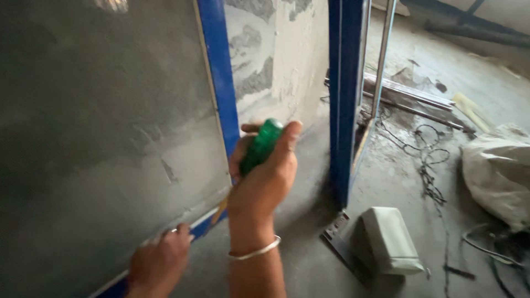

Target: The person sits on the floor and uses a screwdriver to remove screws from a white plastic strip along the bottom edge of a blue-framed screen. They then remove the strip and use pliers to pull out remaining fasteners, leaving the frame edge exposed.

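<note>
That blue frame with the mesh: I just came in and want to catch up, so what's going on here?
A person's right hand grips a green-handled screwdriver, its tip down at the lower edge of the blue frame. The left hand presses on the frame's bottom rail beside the grey mesh panel. A pale plastic box and loose cables lie on the dusty floor.

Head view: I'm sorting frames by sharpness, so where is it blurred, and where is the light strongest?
Head view: the right hand and its green screwdriver handle are motion-smeared; the mesh panel looks soft and dim; brightest daylight falls on the floor at upper right; the left hand sits in shade.
</note>
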